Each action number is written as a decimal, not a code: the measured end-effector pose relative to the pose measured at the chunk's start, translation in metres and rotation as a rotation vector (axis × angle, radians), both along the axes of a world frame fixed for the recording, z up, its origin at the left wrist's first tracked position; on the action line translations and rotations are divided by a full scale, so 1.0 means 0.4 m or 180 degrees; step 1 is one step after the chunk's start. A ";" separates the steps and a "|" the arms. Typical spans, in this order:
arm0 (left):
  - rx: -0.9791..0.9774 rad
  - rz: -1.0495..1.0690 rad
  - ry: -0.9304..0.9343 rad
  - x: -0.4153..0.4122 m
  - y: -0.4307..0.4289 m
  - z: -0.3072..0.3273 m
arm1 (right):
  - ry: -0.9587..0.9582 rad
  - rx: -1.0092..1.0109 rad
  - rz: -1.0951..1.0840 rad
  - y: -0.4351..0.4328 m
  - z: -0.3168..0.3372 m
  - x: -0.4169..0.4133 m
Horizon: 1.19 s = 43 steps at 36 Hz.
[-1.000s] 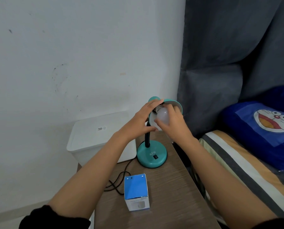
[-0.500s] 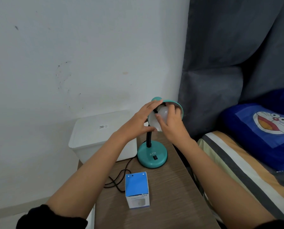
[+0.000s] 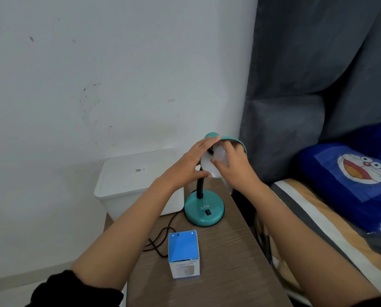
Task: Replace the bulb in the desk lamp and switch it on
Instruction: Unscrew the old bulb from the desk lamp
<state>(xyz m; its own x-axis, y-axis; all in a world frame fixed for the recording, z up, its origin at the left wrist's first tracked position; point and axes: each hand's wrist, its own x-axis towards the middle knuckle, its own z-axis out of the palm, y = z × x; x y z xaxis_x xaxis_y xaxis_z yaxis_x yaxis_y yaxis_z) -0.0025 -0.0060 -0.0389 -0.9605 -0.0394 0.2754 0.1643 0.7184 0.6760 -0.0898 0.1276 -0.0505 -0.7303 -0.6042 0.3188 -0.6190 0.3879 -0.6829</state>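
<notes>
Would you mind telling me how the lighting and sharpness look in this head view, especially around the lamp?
Head view: soft, even light with no hard shadows or glare. The white bulb in the teal metal lamp shade is unlit. The right hand on the bulb is slightly smeared, and the left hand on the shade is a little soft. The blue-and-white cardboard bulb box is sharp. The wide lens bows the edges.

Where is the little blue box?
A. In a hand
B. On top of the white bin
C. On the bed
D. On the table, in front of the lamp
D: the box stands on the table, nearer the camera than the lamp, and neither hand touches it.
</notes>
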 end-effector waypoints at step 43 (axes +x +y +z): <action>0.0112 -0.0047 0.0060 0.000 0.001 -0.001 | 0.1774 0.0672 -0.0162 0.022 -0.003 0.011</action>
